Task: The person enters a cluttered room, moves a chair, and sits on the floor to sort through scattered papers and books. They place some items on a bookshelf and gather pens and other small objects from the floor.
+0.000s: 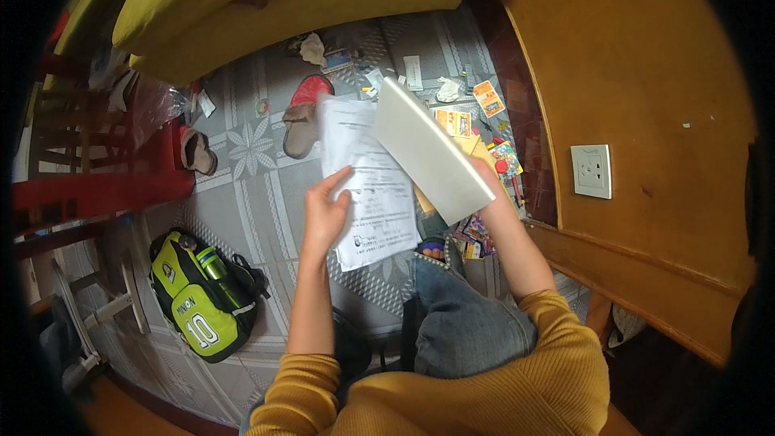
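My left hand (326,213) grips the left edge of a stack of printed paper sheets (378,212), thumb and forefinger lying over the top page. The stack's upper end is blurred, and its writing is not legible. In my right hand (488,181) is a flat silver-grey rectangular object (427,154), held tilted over the right side of the papers. What kind of object it is, I cannot tell. Most of the right hand's fingers are hidden behind it. Beneath it, yellow paper or card (475,148) partly shows on the floor.
Orange printed cards (488,99), crumpled tissue (448,89) and colourful booklets (475,236) litter the tiled floor. A red slipper (309,109) lies beyond the papers. At left sits a green-and-black backpack (209,297). A yellow sofa (303,12) and a wooden panel (629,85) border the floor.
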Demonstrator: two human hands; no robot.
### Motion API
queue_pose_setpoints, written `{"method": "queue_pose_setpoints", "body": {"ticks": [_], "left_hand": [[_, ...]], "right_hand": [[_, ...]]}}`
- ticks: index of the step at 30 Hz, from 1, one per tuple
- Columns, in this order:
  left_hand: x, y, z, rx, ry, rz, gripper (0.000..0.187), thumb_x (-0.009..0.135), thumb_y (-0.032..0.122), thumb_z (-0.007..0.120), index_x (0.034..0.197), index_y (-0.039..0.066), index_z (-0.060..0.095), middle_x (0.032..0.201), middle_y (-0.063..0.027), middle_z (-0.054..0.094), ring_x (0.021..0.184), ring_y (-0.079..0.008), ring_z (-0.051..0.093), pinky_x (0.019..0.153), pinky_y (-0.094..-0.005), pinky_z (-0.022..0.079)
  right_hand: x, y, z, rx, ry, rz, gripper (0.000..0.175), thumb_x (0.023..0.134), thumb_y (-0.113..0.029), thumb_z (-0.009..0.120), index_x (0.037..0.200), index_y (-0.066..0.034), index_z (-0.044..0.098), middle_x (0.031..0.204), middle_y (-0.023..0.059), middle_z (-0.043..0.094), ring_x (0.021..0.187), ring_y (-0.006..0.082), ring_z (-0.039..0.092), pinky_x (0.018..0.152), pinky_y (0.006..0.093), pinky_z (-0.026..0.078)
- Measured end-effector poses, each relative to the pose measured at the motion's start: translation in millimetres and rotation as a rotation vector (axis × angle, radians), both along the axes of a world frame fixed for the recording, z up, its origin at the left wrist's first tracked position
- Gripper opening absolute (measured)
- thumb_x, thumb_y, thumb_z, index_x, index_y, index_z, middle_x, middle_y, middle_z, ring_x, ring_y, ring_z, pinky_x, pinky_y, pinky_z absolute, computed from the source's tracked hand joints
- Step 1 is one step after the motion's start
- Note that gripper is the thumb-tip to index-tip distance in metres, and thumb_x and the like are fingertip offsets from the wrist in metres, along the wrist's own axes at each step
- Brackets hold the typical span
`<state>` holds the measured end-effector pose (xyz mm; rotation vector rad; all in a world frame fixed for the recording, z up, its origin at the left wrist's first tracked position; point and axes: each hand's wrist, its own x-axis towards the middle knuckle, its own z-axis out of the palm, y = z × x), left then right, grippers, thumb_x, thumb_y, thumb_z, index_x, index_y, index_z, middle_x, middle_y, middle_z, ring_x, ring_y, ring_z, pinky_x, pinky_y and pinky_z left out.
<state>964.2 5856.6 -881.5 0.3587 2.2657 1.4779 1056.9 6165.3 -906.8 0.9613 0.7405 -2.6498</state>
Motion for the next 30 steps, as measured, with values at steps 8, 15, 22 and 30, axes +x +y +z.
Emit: {"method": "queue_pose_setpoints", "body": {"ticks": [8, 15, 22, 30], "left_hand": [[14, 7, -1, 0.256, -0.486, 0.261, 0.048, 0.096, 0.032, 0.064, 0.116, -0.011, 0.063, 0.105, -0.017, 0.069, 0.091, -0.0198, 0.064, 0.081, -0.0315, 0.052], [-16, -39, 7, 0.011, -0.211, 0.345, 0.028, 0.085, 0.017, 0.078, 0.099, -0.007, 0.071, 0.085, -0.0098, 0.072, 0.069, -0.013, 0.063, 0.062, -0.0287, 0.051], [-27, -66, 4, 0.073, -0.149, 0.175, 0.027, 0.09, 0.02, 0.074, 0.099, -0.005, 0.07, 0.083, -0.0032, 0.069, 0.071, -0.0078, 0.058, 0.062, -0.0258, 0.048], [-27, -66, 3, 0.028, -0.038, 0.37, 0.026, 0.093, 0.02, 0.071, 0.095, -0.005, 0.071, 0.082, -0.0009, 0.068, 0.074, -0.0058, 0.055, 0.065, -0.0228, 0.045]], "right_hand": [[11, -129, -29, 0.581, 0.096, 0.016, 0.011, 0.1, -0.014, 0.056, 0.105, -0.0046, 0.054, 0.085, 0.0048, 0.064, 0.075, 0.0132, 0.059, 0.071, 0.0285, 0.051], [3, -80, -65, 1.502, 0.045, 0.278, 0.02, 0.087, -0.009, 0.066, 0.105, -0.0039, 0.061, 0.099, 0.0114, 0.066, 0.091, 0.0285, 0.064, 0.08, 0.0394, 0.05], [-25, 23, -80, 2.21, 0.422, 0.981, 0.043, 0.07, -0.016, 0.081, 0.107, -0.0068, 0.062, 0.107, 0.0095, 0.059, 0.115, 0.0309, 0.048, 0.101, 0.0448, 0.037], [-38, 49, -21, 1.977, 0.297, 0.702, 0.028, 0.081, -0.028, 0.075, 0.092, -0.0091, 0.059, 0.081, 0.0131, 0.065, 0.082, 0.033, 0.064, 0.07, 0.0458, 0.049]]}}
